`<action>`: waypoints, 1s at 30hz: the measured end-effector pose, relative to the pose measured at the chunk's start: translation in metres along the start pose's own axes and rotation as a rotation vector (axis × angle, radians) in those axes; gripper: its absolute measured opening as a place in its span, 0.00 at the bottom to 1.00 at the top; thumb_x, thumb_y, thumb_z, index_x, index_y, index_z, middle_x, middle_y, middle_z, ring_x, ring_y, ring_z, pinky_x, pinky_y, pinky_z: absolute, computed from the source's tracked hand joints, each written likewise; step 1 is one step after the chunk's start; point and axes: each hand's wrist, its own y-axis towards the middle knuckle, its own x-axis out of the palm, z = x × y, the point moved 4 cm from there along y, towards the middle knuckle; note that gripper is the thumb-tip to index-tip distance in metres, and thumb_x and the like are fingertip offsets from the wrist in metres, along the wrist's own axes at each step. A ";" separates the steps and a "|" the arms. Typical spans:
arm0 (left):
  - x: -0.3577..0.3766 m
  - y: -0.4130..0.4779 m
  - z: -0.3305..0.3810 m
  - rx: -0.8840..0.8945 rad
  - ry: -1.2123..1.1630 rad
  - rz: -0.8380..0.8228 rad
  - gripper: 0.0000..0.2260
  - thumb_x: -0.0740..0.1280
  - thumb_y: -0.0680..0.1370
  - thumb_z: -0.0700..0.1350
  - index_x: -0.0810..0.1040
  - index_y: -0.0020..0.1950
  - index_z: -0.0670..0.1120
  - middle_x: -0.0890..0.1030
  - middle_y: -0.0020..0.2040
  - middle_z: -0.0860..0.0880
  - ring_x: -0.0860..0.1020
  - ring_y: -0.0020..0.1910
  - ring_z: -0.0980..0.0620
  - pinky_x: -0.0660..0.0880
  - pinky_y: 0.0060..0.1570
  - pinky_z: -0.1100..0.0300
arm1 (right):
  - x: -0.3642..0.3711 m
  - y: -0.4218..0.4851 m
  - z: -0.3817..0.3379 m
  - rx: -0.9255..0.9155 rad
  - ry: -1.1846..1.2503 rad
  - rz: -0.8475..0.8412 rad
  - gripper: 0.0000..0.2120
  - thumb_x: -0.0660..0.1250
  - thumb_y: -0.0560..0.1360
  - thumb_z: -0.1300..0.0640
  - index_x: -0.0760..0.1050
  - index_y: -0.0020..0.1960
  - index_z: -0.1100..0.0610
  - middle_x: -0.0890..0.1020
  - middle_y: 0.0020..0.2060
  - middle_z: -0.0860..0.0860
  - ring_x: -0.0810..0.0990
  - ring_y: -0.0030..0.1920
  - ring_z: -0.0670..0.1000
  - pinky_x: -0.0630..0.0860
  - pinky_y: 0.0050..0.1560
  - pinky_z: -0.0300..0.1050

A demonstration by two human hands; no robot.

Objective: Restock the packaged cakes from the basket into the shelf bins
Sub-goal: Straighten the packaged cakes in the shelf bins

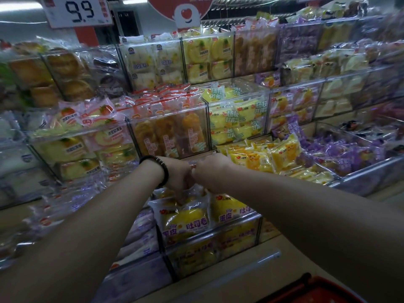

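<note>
Both my arms reach forward over a clear shelf bin (259, 224) filled with yellow packaged cakes (185, 217) that carry purple lettering. My left hand (178, 178), with a dark bead bracelet at the wrist, points down into the top of the bin and its fingers press on the packs there. Close beside it, my right hand (211, 169) also bends down into the bin, its fingers hidden behind the wrist. Whether either hand grips a pack is unclear. A corner of the red basket (314, 287) shows at the bottom right.
Tiered clear bins hold many other wrapped cakes: orange ones (168, 136), green-yellow ones (238, 119), yellow packs (273, 156) and purple packs (341, 152) to the right. A 9.9 price sign (78, 10) hangs at the top left. A pale wooden ledge (251, 272) runs along the shelf's front.
</note>
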 end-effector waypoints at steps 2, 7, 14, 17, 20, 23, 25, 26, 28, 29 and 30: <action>-0.001 -0.003 0.001 0.018 -0.012 0.018 0.13 0.79 0.74 0.49 0.83 0.55 0.45 0.85 0.48 0.50 0.80 0.44 0.51 0.80 0.48 0.52 | 0.003 0.002 0.008 0.043 0.050 0.036 0.12 0.68 0.81 0.58 0.77 0.65 0.55 0.79 0.49 0.50 0.77 0.45 0.53 0.76 0.42 0.49; 0.000 -0.015 0.004 0.067 -0.086 0.149 0.11 0.69 0.80 0.38 0.80 0.42 0.54 0.78 0.36 0.58 0.75 0.36 0.58 0.74 0.39 0.61 | 0.019 0.000 0.033 0.070 0.368 -0.028 0.17 0.74 0.78 0.51 0.81 0.65 0.50 0.80 0.48 0.47 0.78 0.42 0.48 0.74 0.36 0.41; 0.004 -0.072 -0.008 -0.007 -0.355 0.753 0.04 0.73 0.81 0.48 0.85 0.55 0.55 0.84 0.50 0.57 0.81 0.49 0.60 0.82 0.49 0.60 | 0.007 -0.061 0.060 0.045 0.677 0.112 0.14 0.74 0.77 0.51 0.84 0.62 0.52 0.85 0.48 0.45 0.84 0.49 0.46 0.83 0.52 0.49; 0.038 -0.105 0.022 0.017 -0.307 0.827 0.07 0.71 0.81 0.54 0.83 0.59 0.59 0.81 0.53 0.60 0.79 0.51 0.61 0.79 0.50 0.59 | 0.013 -0.088 0.053 0.006 0.632 0.059 0.20 0.74 0.76 0.46 0.80 0.67 0.47 0.84 0.54 0.45 0.82 0.53 0.47 0.82 0.55 0.51; 0.080 -0.109 0.058 0.002 -0.076 0.898 0.19 0.68 0.80 0.58 0.76 0.71 0.59 0.80 0.63 0.56 0.77 0.62 0.51 0.77 0.61 0.52 | 0.025 -0.102 0.039 -0.022 0.547 0.070 0.28 0.75 0.75 0.41 0.74 0.73 0.43 0.81 0.64 0.45 0.80 0.61 0.49 0.81 0.59 0.52; 0.109 -0.097 0.073 -0.079 0.011 0.906 0.30 0.72 0.78 0.49 0.68 0.80 0.54 0.78 0.70 0.49 0.76 0.68 0.45 0.76 0.66 0.49 | 0.035 -0.106 0.024 0.007 0.449 0.131 0.31 0.74 0.76 0.42 0.68 0.76 0.40 0.79 0.67 0.45 0.78 0.65 0.51 0.79 0.61 0.54; 0.114 -0.092 0.071 -0.113 0.000 0.924 0.36 0.76 0.76 0.44 0.66 0.81 0.56 0.79 0.69 0.48 0.77 0.67 0.44 0.77 0.65 0.47 | 0.040 -0.105 0.018 0.044 0.379 0.163 0.30 0.72 0.78 0.44 0.66 0.77 0.40 0.78 0.69 0.46 0.76 0.69 0.53 0.74 0.68 0.55; 0.114 -0.091 0.069 -0.120 -0.013 0.930 0.37 0.75 0.76 0.43 0.65 0.81 0.57 0.79 0.68 0.49 0.77 0.66 0.44 0.77 0.64 0.47 | 0.041 -0.105 0.016 0.065 0.358 0.178 0.29 0.71 0.79 0.45 0.66 0.78 0.40 0.78 0.70 0.47 0.75 0.70 0.53 0.71 0.70 0.56; 0.109 -0.091 0.064 -0.149 -0.051 0.931 0.36 0.73 0.78 0.42 0.63 0.81 0.62 0.79 0.64 0.53 0.76 0.64 0.47 0.75 0.62 0.49 | 0.040 -0.103 0.015 0.111 0.328 0.217 0.27 0.71 0.80 0.46 0.67 0.77 0.40 0.79 0.68 0.48 0.76 0.70 0.53 0.69 0.71 0.58; 0.106 -0.092 0.063 -0.166 -0.081 0.931 0.36 0.73 0.78 0.43 0.63 0.81 0.63 0.79 0.63 0.54 0.75 0.64 0.47 0.74 0.62 0.50 | 0.039 -0.102 0.014 0.141 0.314 0.239 0.26 0.70 0.80 0.46 0.67 0.76 0.40 0.80 0.67 0.48 0.76 0.69 0.54 0.70 0.70 0.59; 0.104 -0.091 0.061 -0.184 -0.111 0.932 0.36 0.74 0.77 0.43 0.64 0.80 0.63 0.80 0.62 0.55 0.75 0.64 0.48 0.74 0.63 0.50 | 0.037 -0.101 0.014 0.172 0.299 0.261 0.26 0.70 0.80 0.46 0.67 0.76 0.40 0.80 0.67 0.49 0.76 0.69 0.54 0.71 0.69 0.60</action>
